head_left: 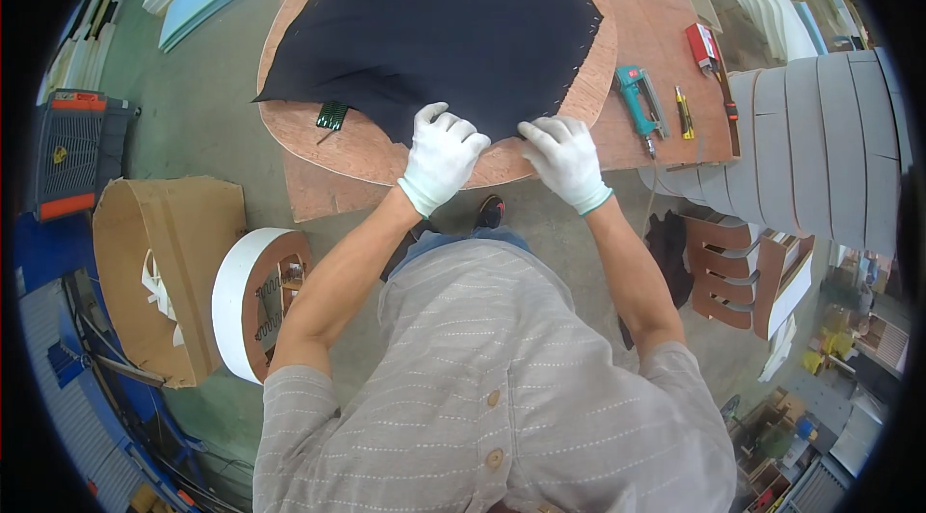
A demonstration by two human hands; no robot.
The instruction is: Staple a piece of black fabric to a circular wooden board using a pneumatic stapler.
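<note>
Black fabric (453,21) lies over a rounded plywood panel (357,151), with staples along its right and upper left edges. My left hand (442,154), in a white glove, is closed on the fabric's near edge. Just right of it, my right hand (562,154), gloved too, pinches the same edge near the panel's front rim. The fabric's left corner lies loose past the panel's edge. A strip of dark green staples (332,116) rests on the bare plywood left of my left hand. What is under my fingertips is hidden.
On the wooden table (666,21), right of the panel, lie a teal staple gun (639,103) with its hose, a yellow utility knife (685,113), a red box (701,45) and a screwdriver (728,98). A cardboard box (174,272) and a curved white-edged frame (246,306) stand at left.
</note>
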